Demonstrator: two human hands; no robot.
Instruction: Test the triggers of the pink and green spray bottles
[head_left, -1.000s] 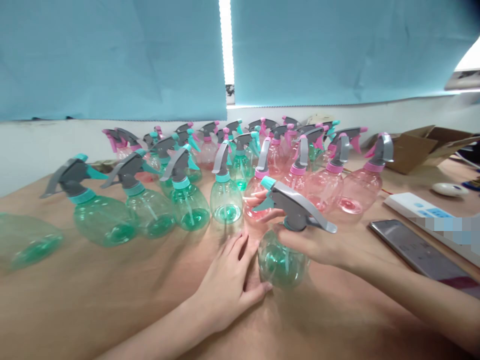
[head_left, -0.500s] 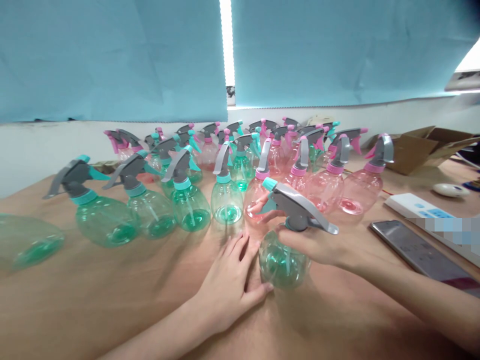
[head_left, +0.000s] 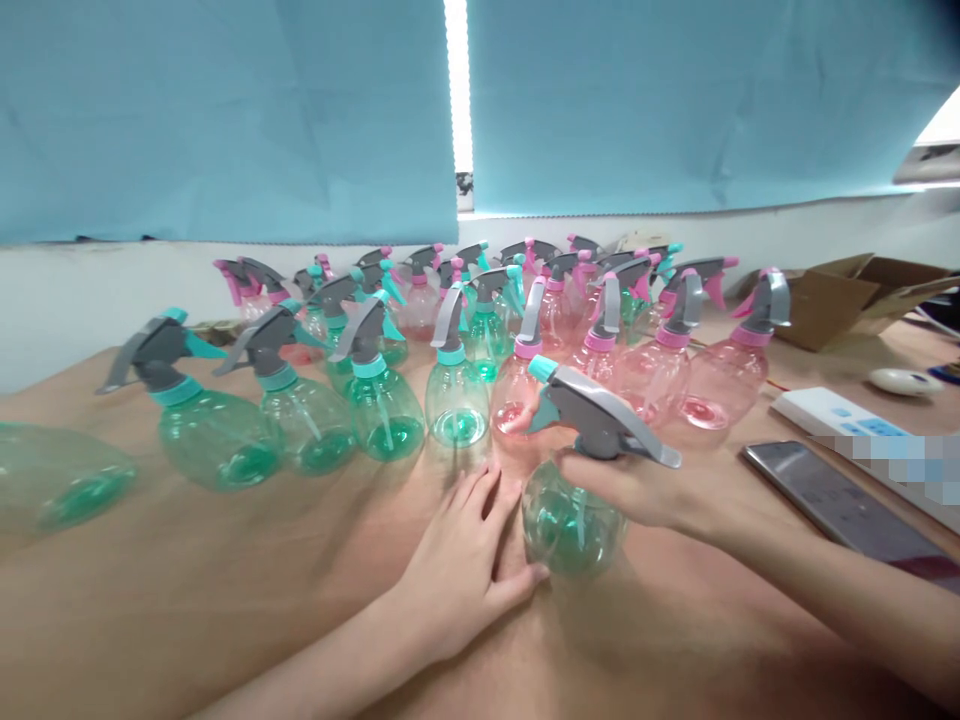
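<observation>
A clear green spray bottle (head_left: 576,515) with a grey head and turquoise trigger stands upright in front of me. My right hand (head_left: 626,485) is wrapped round its neck from the right, and a finger shows at the trigger. The hidden fingers lie behind the sprayer head. My left hand (head_left: 469,560) rests flat on the table just left of the bottle, fingers spread, its thumb tip close to the bottle's base. Beyond the hands stand a green spray bottle (head_left: 456,408) and a pink spray bottle (head_left: 514,392).
Several more green and pink spray bottles stand in rows behind. To the right are a phone (head_left: 840,505), a white power strip (head_left: 840,415), a white mouse (head_left: 904,382) and an open cardboard box (head_left: 832,305). A green bottle body (head_left: 60,475) is at the left edge.
The fingers of my right hand at the trigger have drawn in, and fewer of them show. My left hand stays in place. The whole view has shifted very slightly.
</observation>
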